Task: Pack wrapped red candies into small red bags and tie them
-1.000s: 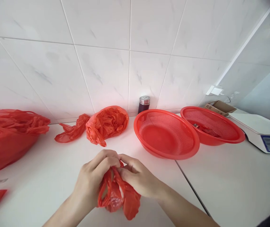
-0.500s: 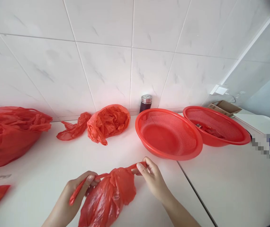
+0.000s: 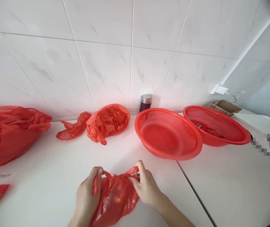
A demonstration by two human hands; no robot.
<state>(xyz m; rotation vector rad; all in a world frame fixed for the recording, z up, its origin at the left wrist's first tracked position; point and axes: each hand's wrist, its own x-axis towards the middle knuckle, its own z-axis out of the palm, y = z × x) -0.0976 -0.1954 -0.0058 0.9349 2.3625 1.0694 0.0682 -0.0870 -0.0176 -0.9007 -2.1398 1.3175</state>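
Note:
A thin red plastic bag (image 3: 116, 201) lies at the front of the white table, its neck gathered between my hands. My left hand (image 3: 87, 195) is closed on one handle of the bag, with a strip of it hanging over the thumb. At the other side, my right hand (image 3: 145, 184) pinches the opposite handle between thumb and fingers. Something inside shows as a pale glint through the film, but I cannot make out what it is.
Behind are crumpled red bags (image 3: 111, 123) and a dark flask (image 3: 146, 102). A red colander (image 3: 168, 138) stands right of them, with a second colander (image 3: 220, 126) holding small items, and a cardboard box (image 3: 225, 107). A large full red bag (image 3: 14, 145) sits left.
My hands have drawn closer together, the left moving right and up. The bag's handles are less stretched, and the bag has shifted slightly right.

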